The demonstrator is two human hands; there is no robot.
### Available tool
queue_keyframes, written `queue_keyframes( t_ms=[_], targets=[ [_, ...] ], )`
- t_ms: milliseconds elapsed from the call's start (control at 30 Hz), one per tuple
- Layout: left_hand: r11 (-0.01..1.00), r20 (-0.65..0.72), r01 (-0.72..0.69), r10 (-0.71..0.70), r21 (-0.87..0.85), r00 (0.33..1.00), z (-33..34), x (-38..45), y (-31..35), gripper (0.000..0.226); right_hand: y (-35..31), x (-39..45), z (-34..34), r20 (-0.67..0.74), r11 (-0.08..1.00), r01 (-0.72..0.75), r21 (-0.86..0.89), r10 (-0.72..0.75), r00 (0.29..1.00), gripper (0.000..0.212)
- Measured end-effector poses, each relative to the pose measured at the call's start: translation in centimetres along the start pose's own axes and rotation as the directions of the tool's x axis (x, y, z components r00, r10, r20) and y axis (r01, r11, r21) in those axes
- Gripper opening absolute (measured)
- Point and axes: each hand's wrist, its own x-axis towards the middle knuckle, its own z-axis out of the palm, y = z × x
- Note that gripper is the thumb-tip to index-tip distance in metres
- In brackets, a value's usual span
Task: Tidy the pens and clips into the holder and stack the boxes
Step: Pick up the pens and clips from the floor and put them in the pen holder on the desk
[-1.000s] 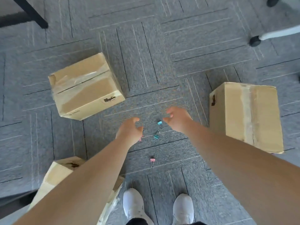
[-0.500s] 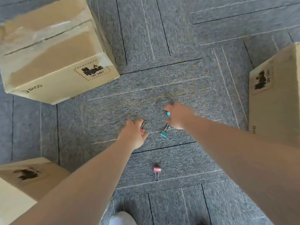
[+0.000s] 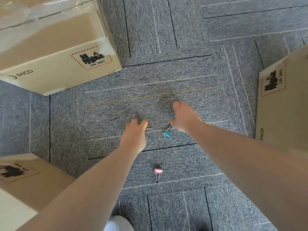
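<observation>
grey carpet tiles [image 3: 166, 39] all round, cardboard boxes at upper left [image 3: 55, 47], lower left [image 3: 33, 177] and right edge [image 3: 283, 105]. no holder or pens in frame.

likely slips: small clips snagging in the pile, springing from a shallow pinch, or dropping while both hands work at once.

left hand [image 3: 135, 132] at centre, fingers curled onto a clip's wire handles [image 3: 148, 127]; grip uncertain. right hand [image 3: 184, 116] just right of it, closed on a teal bit [image 3: 174, 116], touching the teal clip [image 3: 167, 133] below. pink clip [image 3: 158, 171] lower centre, apart from both.
</observation>
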Motion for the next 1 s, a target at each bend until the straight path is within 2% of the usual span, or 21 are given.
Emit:
queue_keyframes(
  t_ms=[67,200,300,400,500,567,633,700,800,867,1000],
  targets=[
    [1.0,0.028,0.013,-0.013,0.005,1.0,0.0,-0.3,0.1,0.056,0.1,-0.5,0.2,0.008,0.996,-0.059,0.071,0.059,0.998,0.023],
    [0.998,0.064,0.064,-0.062,-0.021,0.996,0.5,-1.0,0.6,0.056,-0.1,-1.4,1.2,0.067,0.984,-0.117,0.137,0.108,0.992,0.042],
    [0.995,0.072,0.083,-0.08,-0.047,0.994,0.9,-1.6,0.7,0.05,-0.6,-2.1,1.5,0.062,0.981,-0.16,0.113,0.154,0.986,0.024],
    [0.992,0.09,0.088,-0.08,-0.092,0.993,0.9,-2.3,0.3,0.037,-1.0,-2.6,1.6,0.035,0.976,-0.2,0.088,0.198,0.98,0.02],
    [0.982,0.092,0.134,-0.122,-0.136,0.988,0.6,-3.0,0.1,0.021,-1.1,-3.0,2.1,0.045,0.969,-0.22,0.11,0.217,0.975,0.032],
    [0.978,0.122,0.147,-0.13,-0.147,0.984,0.4,-3.6,0.3,0.027,-1.4,-3.4,2.3,0.066,0.962,-0.254,0.104,0.248,0.966,0.042],
    [0.994,0.163,0.068,-0.053,-0.09,0.985,0.7,-4.3,0.6,0.045,-1.7,-3.8,2.8,0.1,0.954,-0.287,0.089,0.278,0.955,0.053],
    [0.999,0.236,0.011,0.001,-0.049,0.972,1.3,-5.1,0.8,0.052,-2.0,-4.0,3.4,0.134,0.945,-0.309,0.104,0.294,0.946,0.053],
    [0.999,0.338,0.002,0.016,-0.055,0.941,2.3,-5.9,1.3,0.053,-2.0,-4.1,3.8,0.149,0.93,-0.338,0.144,0.317,0.937,0.044],
    [0.999,0.367,-0.021,0.033,-0.037,0.929,3.0,-6.4,2.1,0.053,-2.0,-4.2,3.7,0.155,0.925,-0.358,0.131,0.337,0.929,0.047],
    [0.999,0.344,-0.026,0.031,-0.017,0.938,4.4,-6.7,3.4,0.042,-2.1,-3.5,4.4,0.135,0.919,-0.373,0.128,0.356,0.925,0.049]
  ],
)
